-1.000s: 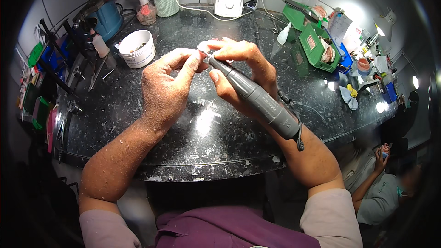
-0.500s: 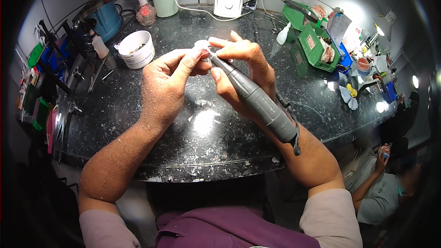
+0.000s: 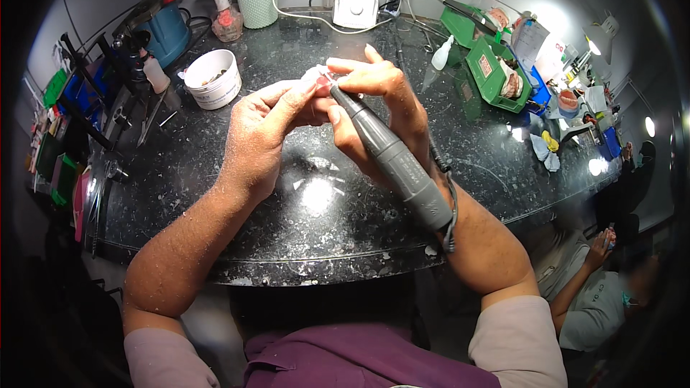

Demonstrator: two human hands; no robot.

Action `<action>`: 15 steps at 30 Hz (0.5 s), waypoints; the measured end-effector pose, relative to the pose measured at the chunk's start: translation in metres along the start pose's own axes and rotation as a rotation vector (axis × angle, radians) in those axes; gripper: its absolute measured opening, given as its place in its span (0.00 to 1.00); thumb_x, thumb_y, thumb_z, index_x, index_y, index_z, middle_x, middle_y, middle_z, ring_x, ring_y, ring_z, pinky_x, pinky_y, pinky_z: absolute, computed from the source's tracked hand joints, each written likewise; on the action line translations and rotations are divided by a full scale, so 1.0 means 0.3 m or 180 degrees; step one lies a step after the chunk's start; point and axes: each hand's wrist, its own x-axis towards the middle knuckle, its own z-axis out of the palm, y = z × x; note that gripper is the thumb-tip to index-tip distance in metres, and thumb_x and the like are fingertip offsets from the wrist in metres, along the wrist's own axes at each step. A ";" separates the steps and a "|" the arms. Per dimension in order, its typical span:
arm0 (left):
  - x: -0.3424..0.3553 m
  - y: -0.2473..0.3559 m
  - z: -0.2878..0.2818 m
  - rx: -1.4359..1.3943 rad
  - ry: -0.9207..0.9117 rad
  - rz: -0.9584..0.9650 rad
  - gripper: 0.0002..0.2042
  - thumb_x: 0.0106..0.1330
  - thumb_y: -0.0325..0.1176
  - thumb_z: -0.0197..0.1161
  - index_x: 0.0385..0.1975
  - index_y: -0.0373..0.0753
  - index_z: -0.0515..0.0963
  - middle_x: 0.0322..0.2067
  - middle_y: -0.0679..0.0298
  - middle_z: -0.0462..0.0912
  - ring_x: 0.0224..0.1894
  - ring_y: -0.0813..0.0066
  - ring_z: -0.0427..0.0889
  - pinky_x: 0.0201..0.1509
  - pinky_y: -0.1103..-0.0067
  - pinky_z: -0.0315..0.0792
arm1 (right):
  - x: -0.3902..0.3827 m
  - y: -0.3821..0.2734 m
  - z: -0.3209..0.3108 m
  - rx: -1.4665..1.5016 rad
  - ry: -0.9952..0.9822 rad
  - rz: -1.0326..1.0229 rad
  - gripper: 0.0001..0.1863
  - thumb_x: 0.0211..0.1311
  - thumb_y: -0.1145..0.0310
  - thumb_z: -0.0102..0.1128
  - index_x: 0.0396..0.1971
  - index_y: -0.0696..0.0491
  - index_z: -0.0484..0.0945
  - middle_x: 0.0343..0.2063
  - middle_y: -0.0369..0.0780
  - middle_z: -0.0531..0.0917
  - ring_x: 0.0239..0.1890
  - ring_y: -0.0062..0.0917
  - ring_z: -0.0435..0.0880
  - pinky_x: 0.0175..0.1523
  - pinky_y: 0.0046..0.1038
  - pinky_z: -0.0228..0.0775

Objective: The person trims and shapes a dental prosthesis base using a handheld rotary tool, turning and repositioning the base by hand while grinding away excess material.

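Observation:
My left hand [image 3: 262,126] pinches a small pink and whitish dental piece [image 3: 321,80] between thumb and fingers, above the middle of the bench. Its exact shape is mostly covered by the fingertips. In my right hand [image 3: 384,104] lies a dark grey rotary handpiece [image 3: 392,154], slanting from the fingers back over the forearm. Its narrow tip meets the piece or comes very close to it; whether they touch I cannot tell. A coiled black cord [image 3: 451,226] hangs from the handpiece's rear end. Pale dust specks cover my left hand and forearm.
On the dusty black bench [image 3: 287,230], a white tub [image 3: 213,79] stands left of my hands. Behind are a green cup of tools [image 3: 257,7] and a white control box [image 3: 356,7]. Green boxes with dental models [image 3: 496,75] sit right. A co-worker [image 3: 593,302] is at lower right.
The handpiece's rear end has swung slightly down and left, so it stands steeper. My left hand has shifted a little, and the pink piece looks turned, showing more of its surface.

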 end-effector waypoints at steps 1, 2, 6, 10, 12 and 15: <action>-0.001 -0.001 0.002 0.0003 0.0003 0.0002 0.14 0.72 0.36 0.57 0.46 0.31 0.80 0.37 0.59 0.86 0.39 0.76 0.84 0.52 0.78 0.76 | 0.000 0.004 -0.001 -0.0053 -0.0067 -0.0048 0.19 0.51 0.78 0.66 0.45 0.55 0.73 0.41 0.42 0.83 0.55 0.40 0.81 0.69 0.55 0.53; -0.004 -0.002 0.006 -0.0033 0.0076 0.0006 0.14 0.72 0.36 0.57 0.46 0.31 0.80 0.37 0.59 0.86 0.39 0.76 0.84 0.52 0.78 0.76 | 0.002 0.003 0.000 -0.0049 -0.0066 -0.0051 0.19 0.51 0.78 0.66 0.45 0.55 0.73 0.41 0.42 0.83 0.55 0.40 0.81 0.69 0.55 0.53; 0.004 -0.008 -0.001 0.0017 0.0161 0.0046 0.15 0.72 0.37 0.57 0.46 0.31 0.81 0.37 0.59 0.86 0.40 0.76 0.84 0.51 0.79 0.76 | -0.002 0.007 0.009 0.0007 -0.0083 -0.0114 0.19 0.51 0.77 0.65 0.45 0.55 0.73 0.41 0.43 0.82 0.53 0.39 0.82 0.68 0.54 0.55; 0.005 -0.017 -0.006 -0.0033 0.0168 -0.0013 0.14 0.72 0.36 0.57 0.46 0.32 0.81 0.37 0.59 0.86 0.41 0.76 0.84 0.51 0.79 0.76 | 0.002 -0.005 0.008 0.0104 0.0049 0.0063 0.18 0.52 0.79 0.64 0.44 0.57 0.73 0.41 0.45 0.80 0.54 0.40 0.80 0.65 0.48 0.64; 0.004 -0.009 -0.007 -0.0095 0.0135 -0.0010 0.14 0.72 0.36 0.57 0.46 0.32 0.81 0.37 0.59 0.86 0.41 0.76 0.84 0.50 0.79 0.76 | 0.004 -0.004 0.008 0.0088 -0.0038 -0.0064 0.18 0.52 0.79 0.64 0.44 0.57 0.74 0.41 0.45 0.80 0.53 0.39 0.81 0.64 0.46 0.65; 0.005 -0.013 -0.001 -0.0145 0.0081 0.0014 0.13 0.72 0.35 0.58 0.47 0.32 0.80 0.38 0.59 0.86 0.41 0.76 0.84 0.50 0.79 0.76 | -0.005 -0.003 0.006 0.0152 0.0139 0.0190 0.17 0.51 0.79 0.65 0.43 0.57 0.75 0.43 0.47 0.80 0.54 0.39 0.80 0.62 0.44 0.67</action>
